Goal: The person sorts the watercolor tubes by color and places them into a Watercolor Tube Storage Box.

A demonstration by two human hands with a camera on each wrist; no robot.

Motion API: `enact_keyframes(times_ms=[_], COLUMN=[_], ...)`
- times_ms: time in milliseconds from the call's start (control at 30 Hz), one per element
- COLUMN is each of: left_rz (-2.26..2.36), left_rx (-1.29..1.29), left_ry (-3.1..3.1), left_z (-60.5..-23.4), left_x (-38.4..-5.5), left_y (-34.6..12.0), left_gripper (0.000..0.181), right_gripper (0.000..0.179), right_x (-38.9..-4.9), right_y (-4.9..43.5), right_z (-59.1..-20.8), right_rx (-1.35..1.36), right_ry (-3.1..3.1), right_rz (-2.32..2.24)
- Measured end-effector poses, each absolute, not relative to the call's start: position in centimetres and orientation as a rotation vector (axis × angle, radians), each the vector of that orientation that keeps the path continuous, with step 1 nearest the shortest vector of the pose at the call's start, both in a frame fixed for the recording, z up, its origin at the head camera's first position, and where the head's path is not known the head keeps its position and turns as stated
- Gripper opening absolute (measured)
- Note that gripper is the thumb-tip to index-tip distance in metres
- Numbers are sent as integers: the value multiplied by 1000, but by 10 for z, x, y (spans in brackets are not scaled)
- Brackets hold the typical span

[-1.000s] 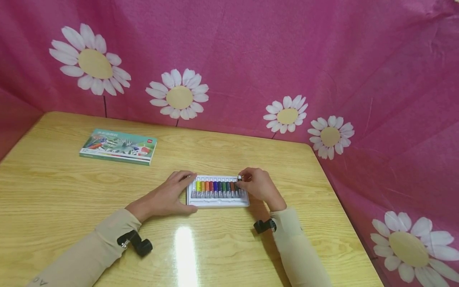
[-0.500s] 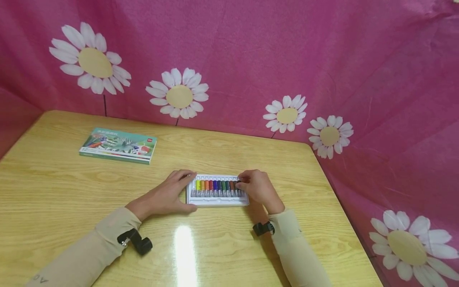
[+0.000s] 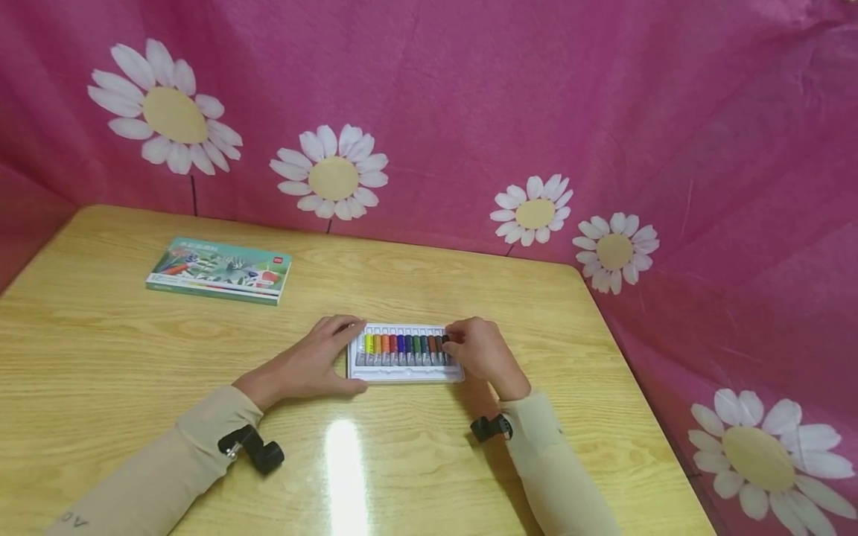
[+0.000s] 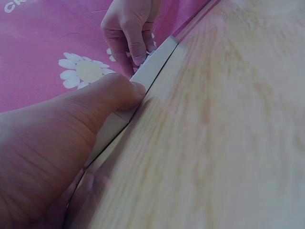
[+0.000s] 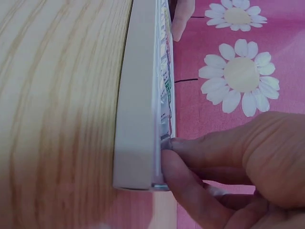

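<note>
A white tray (image 3: 406, 375) with a row of small paint tubes (image 3: 401, 350), yellow through red, blue and green to brown and black, lies in the middle of the table. My left hand (image 3: 311, 363) holds its left end, thumb at the near edge and fingers at the far edge; the thumb shows against the side wall in the left wrist view. At the right end, my right hand (image 3: 488, 351) has thumb and forefinger pinched at the last slot, on the black paint tube, which they mostly hide. In the right wrist view those fingertips (image 5: 172, 167) reach inside the tray's rim.
A flat green paint box (image 3: 217, 272) with a printed plant picture lies at the back left of the wooden table (image 3: 415, 461). Behind the table hangs a pink cloth (image 3: 429, 97) with white daisies. Light glares on the tabletop near the front.
My right hand has lowered the black tube, whose white cap stuck up before, into the tray's right-end slot. The left hand keeps its hold on the tray.
</note>
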State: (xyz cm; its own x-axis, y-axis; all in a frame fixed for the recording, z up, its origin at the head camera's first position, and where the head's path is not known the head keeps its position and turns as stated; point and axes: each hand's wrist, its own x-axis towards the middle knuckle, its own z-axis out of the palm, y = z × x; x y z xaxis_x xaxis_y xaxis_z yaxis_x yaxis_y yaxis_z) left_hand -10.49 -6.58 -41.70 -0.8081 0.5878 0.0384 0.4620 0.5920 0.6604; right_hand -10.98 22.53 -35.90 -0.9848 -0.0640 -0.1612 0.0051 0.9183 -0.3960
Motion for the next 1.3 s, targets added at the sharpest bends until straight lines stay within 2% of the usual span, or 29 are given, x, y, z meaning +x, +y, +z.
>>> enact_keyframes(times_ms=[1300], left_rz=[1013], left_rx=[869], left_ry=[2643], left_z=[-419], left_x=[-106], left_y=[-65], left_gripper=[107], right_gripper=[26], right_x=[-114], right_y=[219], right_z=[-352], right_rx=[-13], right_ry=[2822], right_rz=[-472])
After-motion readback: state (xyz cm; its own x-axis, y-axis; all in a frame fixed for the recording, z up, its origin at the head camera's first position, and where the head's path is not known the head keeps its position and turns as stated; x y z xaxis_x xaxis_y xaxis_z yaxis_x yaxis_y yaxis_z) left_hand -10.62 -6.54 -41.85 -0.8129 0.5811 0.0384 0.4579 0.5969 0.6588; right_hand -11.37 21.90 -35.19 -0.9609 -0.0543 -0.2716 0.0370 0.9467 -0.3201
